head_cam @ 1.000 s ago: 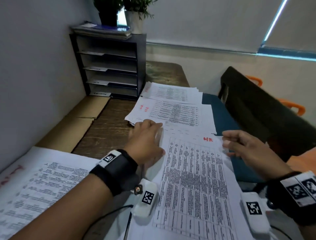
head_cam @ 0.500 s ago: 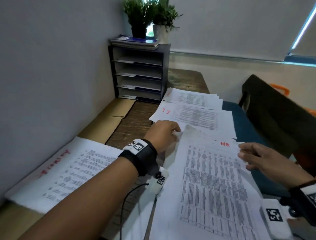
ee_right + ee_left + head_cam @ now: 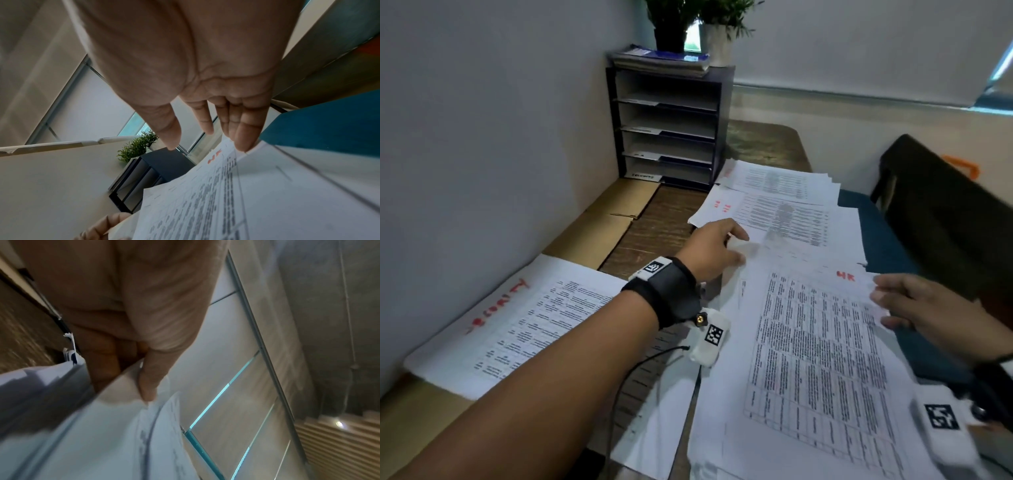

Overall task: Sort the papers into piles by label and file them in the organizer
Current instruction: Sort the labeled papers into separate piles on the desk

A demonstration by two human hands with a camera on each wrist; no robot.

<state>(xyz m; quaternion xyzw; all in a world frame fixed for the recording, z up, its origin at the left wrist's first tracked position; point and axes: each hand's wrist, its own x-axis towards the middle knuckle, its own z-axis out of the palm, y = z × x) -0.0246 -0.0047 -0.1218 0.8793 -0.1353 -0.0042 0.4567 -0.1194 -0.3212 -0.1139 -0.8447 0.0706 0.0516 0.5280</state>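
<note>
A printed sheet marked HR in red tops the near stack on the wooden desk. My left hand pinches its far left corner; in the left wrist view the thumb lies on top and the fingers are underneath. My right hand lies with straight fingertips on the sheet's right edge. The dark organizer with several slots stands against the far wall. A pile labelled SECURITY lies at the left. Two more piles lie beyond my left hand.
Two potted plants and a stack of booklets sit on top of the organizer. A grey wall runs along the left, with flat cardboard at its foot. A dark chair with a blue seat stands right of the desk.
My head has turned left, bringing the SECURITY pile into fuller view. My left hand has taken the HR sheet's far left corner between thumb and fingers. The right hand stays at the sheet's right edge.
</note>
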